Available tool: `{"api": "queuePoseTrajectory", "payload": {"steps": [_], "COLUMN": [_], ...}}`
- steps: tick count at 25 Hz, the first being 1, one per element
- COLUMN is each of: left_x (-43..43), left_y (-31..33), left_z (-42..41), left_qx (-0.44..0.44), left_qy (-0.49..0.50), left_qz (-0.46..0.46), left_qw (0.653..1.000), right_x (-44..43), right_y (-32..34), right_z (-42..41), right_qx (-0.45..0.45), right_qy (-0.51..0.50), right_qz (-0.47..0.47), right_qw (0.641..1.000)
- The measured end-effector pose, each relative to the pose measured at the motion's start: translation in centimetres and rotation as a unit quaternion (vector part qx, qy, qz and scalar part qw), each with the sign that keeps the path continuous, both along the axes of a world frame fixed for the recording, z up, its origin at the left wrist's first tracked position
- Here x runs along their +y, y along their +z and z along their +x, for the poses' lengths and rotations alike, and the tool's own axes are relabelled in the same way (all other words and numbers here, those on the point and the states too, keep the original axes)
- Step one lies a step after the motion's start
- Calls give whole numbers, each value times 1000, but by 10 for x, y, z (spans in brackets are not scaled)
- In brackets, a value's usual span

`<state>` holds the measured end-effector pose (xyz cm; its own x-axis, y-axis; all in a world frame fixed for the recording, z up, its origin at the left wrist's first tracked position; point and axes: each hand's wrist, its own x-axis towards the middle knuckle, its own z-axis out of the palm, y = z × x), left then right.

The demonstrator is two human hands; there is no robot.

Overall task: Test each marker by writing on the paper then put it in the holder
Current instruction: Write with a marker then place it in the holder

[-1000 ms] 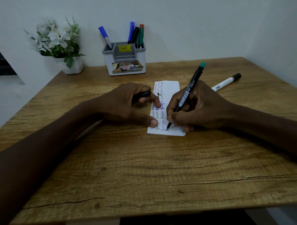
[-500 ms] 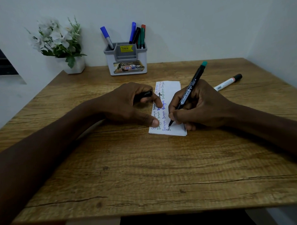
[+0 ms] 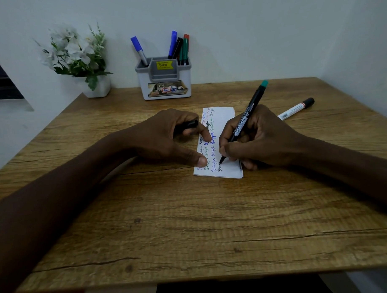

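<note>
Since the earlier frame, the tip of the black marker (image 3: pixel 249 113) has been carried a little farther along the paper (image 3: pixel 230 172), and the black word at the near edge has been lengthened.

The fingers (image 3: pixel 226 148) of the right hand (image 3: pixel 260 141) are clenched round the marker's lower barrel. The tip is held on the sheet and the teal end is tilted far and to the right. The fingers of the left hand (image 3: pixel 163 138) are curled round a black cap (image 3: pixel 188 124), while its thumb (image 3: pixel 197 160) and forefinger (image 3: pixel 207 135) are pressed on the left edge of the paper to steady it.

Rows of the same word in several colours are seen on the paper, which lies flat on the wooden surface (image 3: pixel 191 223) between the hands.

One white marker (image 3: pixel 296 108), capped in black, lies on the surface to the right, well apart from the paper. The holder (image 3: pixel 164 86) stands at the far edge. One blue marker (image 3: pixel 138 49) is lodged in its left compartment, and four more markers (image 3: pixel 178 48) appear to stand in its right.

The task is judged well advanced. The marker in hand remains to be capped and stowed, and the white marker appears to be the last left to test.

A potted plant (image 3: pixel 75 54) stands far left.
</note>
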<state>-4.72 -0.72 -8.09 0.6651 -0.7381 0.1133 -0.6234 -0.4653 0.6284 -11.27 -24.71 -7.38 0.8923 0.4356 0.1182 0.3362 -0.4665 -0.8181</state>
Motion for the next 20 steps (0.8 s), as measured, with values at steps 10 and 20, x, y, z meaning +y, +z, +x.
{"api": "queuePoseTrajectory", "payload": {"steps": [10, 20], "left_x": [1, 1], "left_y": [-1, -1], "left_z": [2, 3], "left_qx": [-15, -22], "left_qy": [-8, -10], "left_qz": [5, 15], "left_qw": [1000, 1000], "right_x": [0, 1], "right_y": [-1, -3], "right_z": [2, 3], "right_qx": [-4, 6], "right_qy": [-15, -32], "right_qz": [-5, 15], "right_qw": [1000, 999]}}
